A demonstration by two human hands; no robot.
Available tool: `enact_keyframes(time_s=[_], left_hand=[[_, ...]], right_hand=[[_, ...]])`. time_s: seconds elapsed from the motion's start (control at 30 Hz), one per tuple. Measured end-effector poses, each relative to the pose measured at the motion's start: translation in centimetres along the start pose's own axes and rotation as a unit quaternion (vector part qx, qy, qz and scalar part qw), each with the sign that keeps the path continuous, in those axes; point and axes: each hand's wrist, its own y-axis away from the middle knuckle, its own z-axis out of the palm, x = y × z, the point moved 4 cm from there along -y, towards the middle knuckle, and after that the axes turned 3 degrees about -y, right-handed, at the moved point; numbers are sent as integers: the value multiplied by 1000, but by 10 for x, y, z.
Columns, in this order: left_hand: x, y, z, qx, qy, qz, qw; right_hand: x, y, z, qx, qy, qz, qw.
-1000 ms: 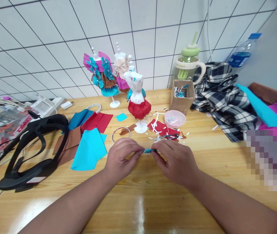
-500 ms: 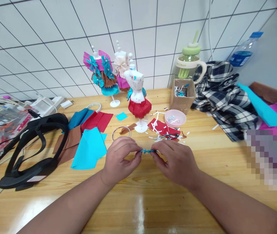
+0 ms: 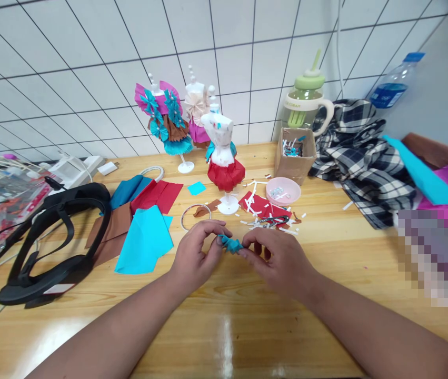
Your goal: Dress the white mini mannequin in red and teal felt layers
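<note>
Both my hands meet over the wooden table (image 3: 224, 326) and pinch one small pleated piece of blue paper (image 3: 230, 243). My left hand (image 3: 196, 256) grips its left end with curled fingers. My right hand (image 3: 279, 259) holds the right end between thumb and fingertips. Just beyond the hands lie a metal ring (image 3: 194, 215) and small scissors (image 3: 274, 220) on red paper scraps. A white mannequin with a red paper skirt (image 3: 224, 158) stands behind them.
Blue, red and brown paper sheets (image 3: 140, 221) lie to the left beside a black headset (image 3: 50, 242). Two dressed mannequins (image 3: 172, 123), a cardboard box (image 3: 295, 155), a pink dish (image 3: 282, 191), a green cup (image 3: 306, 100), a plaid cloth (image 3: 361, 158) and a water bottle (image 3: 393, 84) stand at the back and right.
The blue paper, stretched thin between my fingers before, is now bunched into a thicker pleated wad. My hands have drawn slightly closer together and the fingers have shifted their hold.
</note>
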Motion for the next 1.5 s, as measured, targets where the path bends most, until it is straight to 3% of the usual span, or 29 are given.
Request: enact_keyframes(time_s=[0.33, 0.6, 0.83, 1.33, 1.5], left_hand=[[-4, 1, 0, -3, -7, -20, 1000], [-7, 2, 1, -8, 11, -59, 998], [-8, 4, 6, -54, 120, -117, 984], [-9, 9, 15, -130, 258, -143, 947], [-12, 5, 10, -75, 324, -159, 930]], right_hand=[[3, 0, -7, 38, -8, 61, 997], [5, 0, -4, 22, -30, 77, 996], [4, 1, -3, 5, -55, 69, 996], [4, -1, -4, 21, -17, 47, 999], [3, 0, -5, 49, 41, 24, 998]])
